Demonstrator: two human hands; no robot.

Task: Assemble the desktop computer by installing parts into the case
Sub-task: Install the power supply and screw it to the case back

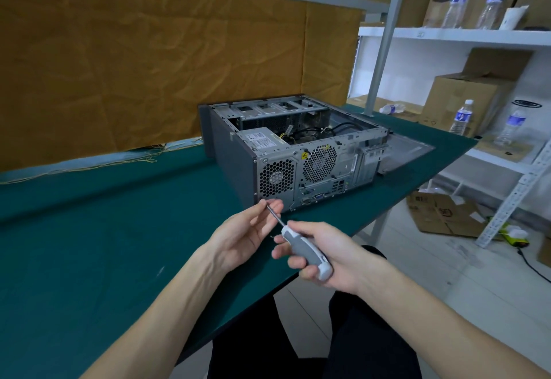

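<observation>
The right hand (325, 255) grips the grey-and-white handle of a screwdriver (304, 247), fingers curled round it, while the left hand (244, 229) pinches the tip of the metal shaft between thumb and fingertips; both are just in front of the computer case (286, 152), close to its rear lower corner but not touching it. The green table (89, 259) is the largest surface: a wide bare stretch of it lies to the left of the case and in front of it, and its front edge runs diagonally below the hands, with dark trousers beyond that edge. The case lies on its side with its open side up and its back panel, with two round fan grilles and a row of ports, facing the person. Inside it, a power supply with a white label sits by the near left wall, a bundle of black cables with a yellow wire lies in the middle, and bare metal drive bays line the far end. Just right of the case a flat grey side panel (408, 152) lies on the table, reaching close to the table's right edge. Behind the case hangs crumpled brown paper (149, 50). Right of the case, white shelves (447, 35) hold cardboard boxes (459, 101) and several clear water bottles (462, 117); another opened box stands on the floor beneath them.
</observation>
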